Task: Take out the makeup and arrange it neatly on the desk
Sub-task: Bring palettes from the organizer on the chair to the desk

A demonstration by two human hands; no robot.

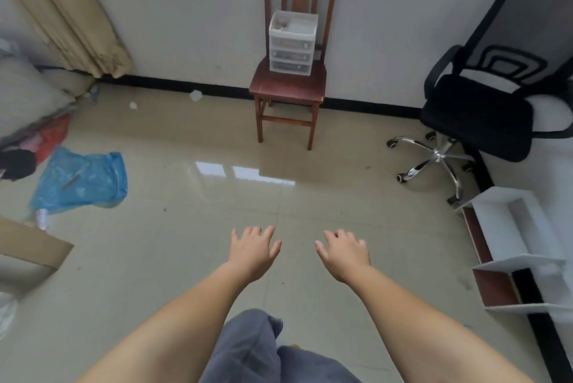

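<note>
White drawer organizer [292, 43] upright at the back edge of a wooden chair [288, 85] seat against the wall, left hand [252, 251] and right hand [345, 254] extended over the tiled floor — fingers spread, holding nothing — well apart from the organizer, black office chair [483, 103] at right.
</note>
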